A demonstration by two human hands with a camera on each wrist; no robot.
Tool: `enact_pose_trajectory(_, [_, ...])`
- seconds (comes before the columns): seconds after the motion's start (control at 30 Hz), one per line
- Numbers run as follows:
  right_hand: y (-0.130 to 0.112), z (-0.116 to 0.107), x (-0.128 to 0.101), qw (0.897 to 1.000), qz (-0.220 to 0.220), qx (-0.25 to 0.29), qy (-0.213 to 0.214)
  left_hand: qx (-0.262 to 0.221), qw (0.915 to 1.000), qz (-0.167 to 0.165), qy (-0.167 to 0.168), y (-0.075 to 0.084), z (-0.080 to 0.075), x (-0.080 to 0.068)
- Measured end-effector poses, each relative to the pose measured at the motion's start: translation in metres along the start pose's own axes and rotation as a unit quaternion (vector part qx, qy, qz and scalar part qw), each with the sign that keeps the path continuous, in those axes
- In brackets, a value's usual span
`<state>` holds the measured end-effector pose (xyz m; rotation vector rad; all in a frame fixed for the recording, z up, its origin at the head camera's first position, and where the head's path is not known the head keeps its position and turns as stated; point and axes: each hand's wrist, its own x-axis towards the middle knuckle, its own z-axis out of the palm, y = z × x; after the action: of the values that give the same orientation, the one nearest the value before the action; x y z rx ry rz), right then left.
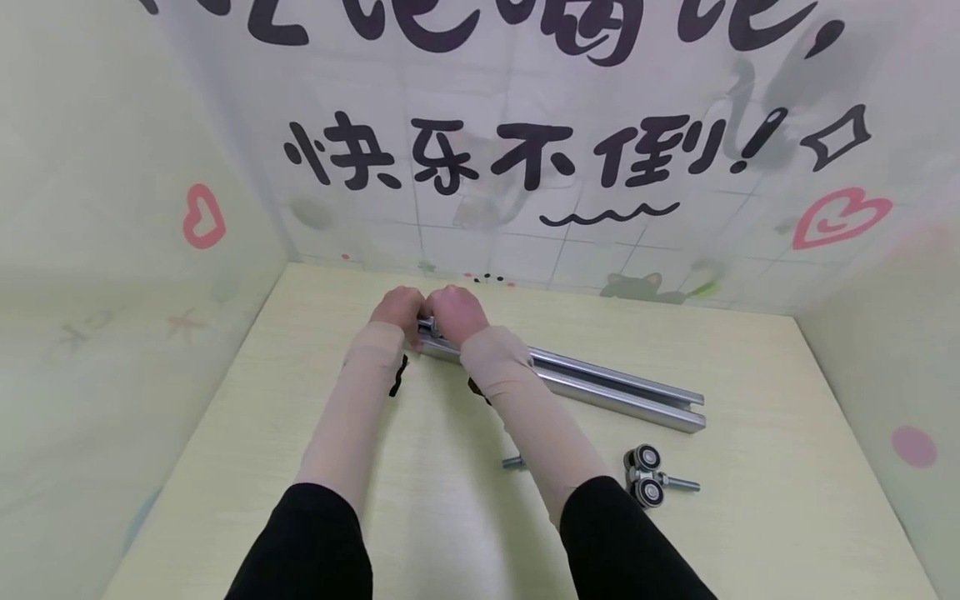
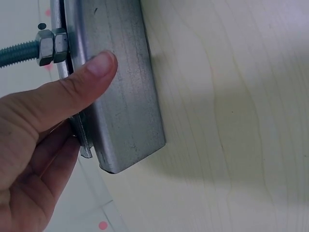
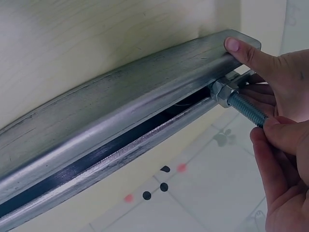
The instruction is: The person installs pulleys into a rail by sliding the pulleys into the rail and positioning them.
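A silver metal channel rail (image 1: 622, 387) with a slot along its top lies slantwise on the table. My left hand (image 1: 399, 310) grips its left end, and in the left wrist view the thumb presses on the rail's side wall (image 2: 123, 111). A threaded bolt (image 3: 247, 110) with hex nuts (image 2: 46, 47) sticks out of the slot near that end. My right hand (image 3: 287, 169) pinches the bolt's free end between thumb and fingers. Whatever the bolt joins inside the rail is hidden.
A roller trolley (image 1: 645, 475) with black-and-silver wheels and a bolt lies right of my right forearm. Another bolt end (image 1: 513, 462) shows beside that forearm, the rest covered. Printed cloth walls (image 1: 487, 183) stand behind and at both sides of the pale wooden table (image 1: 300, 375).
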<state>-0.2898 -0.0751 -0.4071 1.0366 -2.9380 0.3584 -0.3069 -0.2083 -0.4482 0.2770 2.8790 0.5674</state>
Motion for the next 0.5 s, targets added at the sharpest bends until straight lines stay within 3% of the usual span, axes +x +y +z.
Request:
enact_pose_trajectory(0.33, [0.0024, -0.0037, -0.0037, 0.998, 0.006, -0.057, -0.014, -0.007, 0.9998, -0.006, -0.016, 0.0031, -0.0017, -0.0029])
enact_pose_trajectory(0.5, [0.0055, -0.0066, -0.0094, 0.998, 0.009, -0.058, -0.015, -0.006, 0.9999, -0.004, -0.009, 0.0003, 0.0015, -0.0012])
